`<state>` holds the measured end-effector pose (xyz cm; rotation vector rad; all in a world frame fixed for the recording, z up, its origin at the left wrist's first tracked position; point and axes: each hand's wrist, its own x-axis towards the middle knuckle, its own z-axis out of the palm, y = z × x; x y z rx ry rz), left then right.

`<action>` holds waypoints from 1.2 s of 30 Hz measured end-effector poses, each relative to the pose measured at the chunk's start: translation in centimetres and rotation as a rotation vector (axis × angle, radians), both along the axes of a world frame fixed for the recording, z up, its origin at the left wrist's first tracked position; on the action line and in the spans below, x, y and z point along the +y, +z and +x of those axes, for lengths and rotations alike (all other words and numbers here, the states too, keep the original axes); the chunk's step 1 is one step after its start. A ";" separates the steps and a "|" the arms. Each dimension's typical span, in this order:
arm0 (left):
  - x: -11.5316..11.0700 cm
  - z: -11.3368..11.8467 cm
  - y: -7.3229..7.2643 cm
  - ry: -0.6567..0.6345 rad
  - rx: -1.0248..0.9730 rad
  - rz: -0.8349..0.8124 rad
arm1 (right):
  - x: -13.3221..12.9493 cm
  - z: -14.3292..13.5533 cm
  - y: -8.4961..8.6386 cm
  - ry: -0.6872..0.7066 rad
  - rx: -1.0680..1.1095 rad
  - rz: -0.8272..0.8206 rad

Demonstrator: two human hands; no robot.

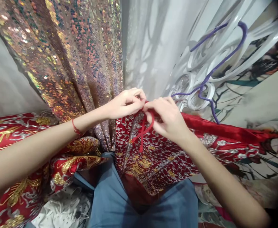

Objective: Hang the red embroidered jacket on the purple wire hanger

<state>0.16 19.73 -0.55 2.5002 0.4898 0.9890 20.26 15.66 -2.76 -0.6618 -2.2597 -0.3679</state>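
Note:
A red embroidered garment with silver and gold patterns hangs over my lap, its plain red waistband stretching off to the right. From the waistband dangles a thin red drawstring with a loop and loose ends. My left hand is closed, its fingertips pinching the drawstring at the band's edge. Right beside it, my right hand pinches the same string, thumb and forefinger together. The fingertips of both hands meet, and the exact spot they grip is partly hidden.
A purple hanger hangs on a white scrollwork frame at the right. Sequinned fabric drapes behind, beside a white curtain. More red embroidered cloth lies at the left, above a white dotted cloth.

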 end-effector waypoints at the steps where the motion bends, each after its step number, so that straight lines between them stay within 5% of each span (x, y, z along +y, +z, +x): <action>1: 0.0 0.0 0.1 0.000 0.002 -0.005 | 0.0 0.0 -0.4 -0.012 0.020 0.027; 12: 0.4 -0.3 -0.2 -0.092 0.037 -0.317 | 0.0 0.2 -2.3 -0.134 0.201 0.263; 16: 0.1 -0.2 -0.1 -0.050 0.012 -0.266 | 0.2 -0.7 -2.9 -0.099 0.322 0.313; 23: -0.7 -0.8 1.9 0.216 -0.242 0.032 | 0.5 -0.7 -3.5 -0.136 0.479 0.338; 28: -0.2 -0.8 1.4 0.056 -0.117 -0.096 | 0.6 -0.8 -2.9 -0.163 0.392 0.395; 32: 0.2 -0.3 0.2 -0.052 -0.002 -0.111 | 0.6 -1.1 -2.5 -0.225 0.268 0.289; 36: 0.4 -0.4 0.3 0.122 -0.169 -0.031 | 0.4 -1.2 -3.2 -0.223 0.302 0.221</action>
